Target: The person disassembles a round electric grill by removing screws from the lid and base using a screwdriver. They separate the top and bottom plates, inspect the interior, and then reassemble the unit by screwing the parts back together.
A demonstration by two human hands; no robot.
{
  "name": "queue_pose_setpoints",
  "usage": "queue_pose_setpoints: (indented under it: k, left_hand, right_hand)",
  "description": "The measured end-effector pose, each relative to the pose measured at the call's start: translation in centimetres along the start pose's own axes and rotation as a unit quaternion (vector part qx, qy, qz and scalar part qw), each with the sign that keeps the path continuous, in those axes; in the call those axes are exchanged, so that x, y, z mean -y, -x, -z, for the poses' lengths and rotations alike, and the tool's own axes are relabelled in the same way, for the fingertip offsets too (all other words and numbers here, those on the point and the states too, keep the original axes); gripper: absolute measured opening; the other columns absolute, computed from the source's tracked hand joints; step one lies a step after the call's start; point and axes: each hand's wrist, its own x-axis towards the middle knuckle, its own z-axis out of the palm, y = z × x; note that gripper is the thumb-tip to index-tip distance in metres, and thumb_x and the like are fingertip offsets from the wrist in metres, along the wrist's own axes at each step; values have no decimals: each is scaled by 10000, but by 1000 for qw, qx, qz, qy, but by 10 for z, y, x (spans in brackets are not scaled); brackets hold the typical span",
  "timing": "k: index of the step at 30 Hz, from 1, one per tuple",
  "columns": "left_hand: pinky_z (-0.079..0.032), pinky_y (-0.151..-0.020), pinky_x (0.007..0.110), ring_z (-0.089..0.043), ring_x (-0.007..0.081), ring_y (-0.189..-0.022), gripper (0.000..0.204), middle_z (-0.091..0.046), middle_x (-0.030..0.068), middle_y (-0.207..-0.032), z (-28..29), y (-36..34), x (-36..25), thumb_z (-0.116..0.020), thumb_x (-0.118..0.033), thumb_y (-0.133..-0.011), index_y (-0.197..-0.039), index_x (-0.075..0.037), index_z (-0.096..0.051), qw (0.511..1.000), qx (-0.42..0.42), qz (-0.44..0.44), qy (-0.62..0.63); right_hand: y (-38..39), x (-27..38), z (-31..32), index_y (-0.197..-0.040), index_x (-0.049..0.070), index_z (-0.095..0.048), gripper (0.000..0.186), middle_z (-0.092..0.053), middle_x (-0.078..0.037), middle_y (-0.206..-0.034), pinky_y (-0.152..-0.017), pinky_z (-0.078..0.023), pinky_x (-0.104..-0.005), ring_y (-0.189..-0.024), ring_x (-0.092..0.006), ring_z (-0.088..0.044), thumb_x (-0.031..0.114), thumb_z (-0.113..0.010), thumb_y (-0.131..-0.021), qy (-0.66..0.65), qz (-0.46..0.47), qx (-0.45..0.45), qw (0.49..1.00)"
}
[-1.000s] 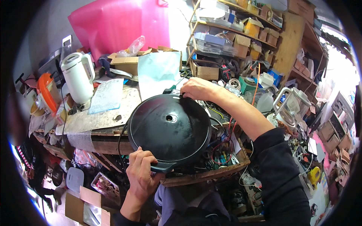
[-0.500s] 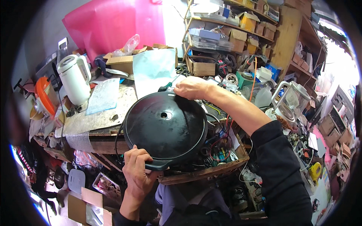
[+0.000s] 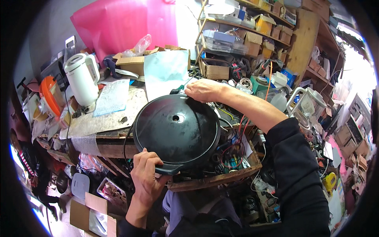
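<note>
Black pan held between two hands over a crowded drawer
The black pan [image 3: 177, 136], a pale-ringed hole at its middle, sits over the bench's [image 3: 114, 151] front edge and partly above the open wooden drawer [image 3: 215, 182], where wires and small tools lie tangled; the left hand [image 3: 146, 173] is closed round the near handle, while the right hand [image 3: 202, 91] is curled at the far rim (its fingertips are hidden, so I cannot tell how firmly it grips); an open cardboard box [image 3: 131, 66] behind has a clear plastic bag [image 3: 143, 44] on top, and another carton [image 3: 79, 214] on the floor holds a white piece [image 3: 97, 222]; both hands keep much the same places as a second ago, but the person [image 3: 33, 168] at far left now shows more fully
</note>
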Motion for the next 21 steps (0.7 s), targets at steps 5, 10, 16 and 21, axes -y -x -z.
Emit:
queue_pose_setpoints:
  k: [5, 10, 16, 21]
  left_hand:
    - [-541, -1011, 528, -612, 338, -954, 437, -634, 95, -973, 0, 0, 0, -897, -290, -699, -925, -54, -608, 1000, 1, 0, 1]
    - [-540, -1008, 528, -611, 344, -949, 423, -629, 102, -963, 4, -1, -2, -886, -287, -714, -922, -51, -604, 1000, -2, -4, 3]
    - [-546, -980, 513, -610, 357, -939, 414, -624, 106, -954, 2, -4, -1, -868, -322, -755, -912, -48, -600, 1000, -3, -15, 0]
    - [-543, -980, 498, -607, 352, -942, 410, -618, 105, -941, 3, -6, 1, -872, -310, -742, -890, -46, -594, 1000, -2, -23, 11]
  right_hand:
    - [2, 1, -2, -963, -46, -551, 193, -626, -199, -934, -797, -553, -462, -925, -381, -658, 88, -640, -857, -14, -2, 16, 1000]
    - [3, 0, -10, -953, -42, -572, 194, -640, -212, -947, -819, -550, -463, -932, -381, -672, 66, -672, -827, -14, -5, -41, 999]
    - [13, 8, -17, -986, -35, -582, 180, -650, -215, -987, -863, -538, -463, -978, -391, -671, 46, -651, -841, -47, -87, -76, 992]
    - [26, 25, 1, -1022, -28, -617, 160, -674, -206, -1001, -859, -540, -462, -987, -390, -679, 28, -603, -873, -138, -166, -138, 966]
